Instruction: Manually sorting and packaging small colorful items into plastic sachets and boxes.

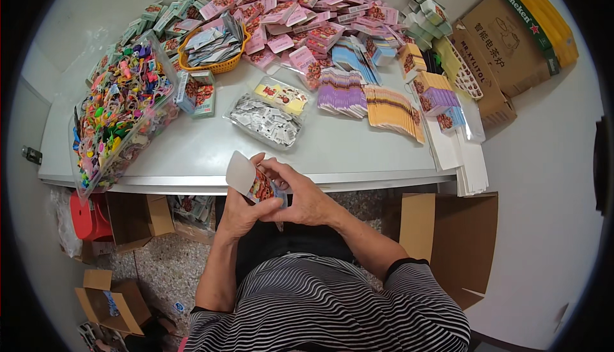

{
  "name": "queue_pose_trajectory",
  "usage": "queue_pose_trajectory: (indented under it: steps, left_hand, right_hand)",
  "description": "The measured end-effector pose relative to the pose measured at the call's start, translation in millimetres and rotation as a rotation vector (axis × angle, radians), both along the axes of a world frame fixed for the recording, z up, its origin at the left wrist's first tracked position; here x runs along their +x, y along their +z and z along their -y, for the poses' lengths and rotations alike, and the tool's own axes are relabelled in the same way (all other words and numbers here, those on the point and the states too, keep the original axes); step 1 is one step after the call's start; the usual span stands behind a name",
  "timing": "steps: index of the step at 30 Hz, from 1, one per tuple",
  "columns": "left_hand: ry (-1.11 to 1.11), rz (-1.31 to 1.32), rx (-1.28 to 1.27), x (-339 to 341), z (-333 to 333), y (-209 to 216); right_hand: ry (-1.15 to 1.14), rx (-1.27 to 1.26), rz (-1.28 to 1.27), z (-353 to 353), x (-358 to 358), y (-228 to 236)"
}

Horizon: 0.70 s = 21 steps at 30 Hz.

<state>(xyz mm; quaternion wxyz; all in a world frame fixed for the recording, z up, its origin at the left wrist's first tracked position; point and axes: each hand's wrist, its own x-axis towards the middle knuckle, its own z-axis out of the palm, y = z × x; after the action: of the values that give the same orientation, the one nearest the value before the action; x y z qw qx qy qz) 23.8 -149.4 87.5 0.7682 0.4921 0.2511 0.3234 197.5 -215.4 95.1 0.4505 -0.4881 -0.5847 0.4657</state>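
Just over the table's near edge, both hands hold a small printed carton (261,189) with a pale flap standing up at its left. My left hand (240,216) wraps its lower left side, the thumb pressed along the front. From the right, my right hand (310,200) grips the carton with its thumb low and fingers at the upper edge. The fingers hide part of the carton, and its inside cannot be seen. Beyond the hands, a clear plastic tray (307,110) holds many small white packets and some yellow printed pieces.
A clear bin (121,160) of colourful small trinkets stands left, near an orange basket (220,66) of packets. Pink cartons (300,10) are heaped behind. Fanned purple cartons (345,93) and orange cartons (393,112) lie right. An open cardboard box (464,243) stands below the table.
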Motion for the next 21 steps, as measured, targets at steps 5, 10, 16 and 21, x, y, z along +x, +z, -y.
queue_pose_trajectory:
  steps: [5, 10, 16, 21]
  left_hand:
    - [-0.020, -0.026, 0.023, -17, 4, -8]
    - [-0.068, 0.047, 0.022, -31, -5, -26]
    - [0.006, 0.195, -0.155, -36, -11, -47]
    - [0.094, 0.129, -0.210, -41, -14, -53]
  right_hand:
    - [-0.017, -0.043, 0.053, 7, -16, -8]
    - [-0.107, 0.063, 0.205, 8, -32, -15]
    - [-0.168, 0.038, 0.314, 4, -48, -10]
    - [-0.221, -0.004, 0.249, -1, -55, -25]
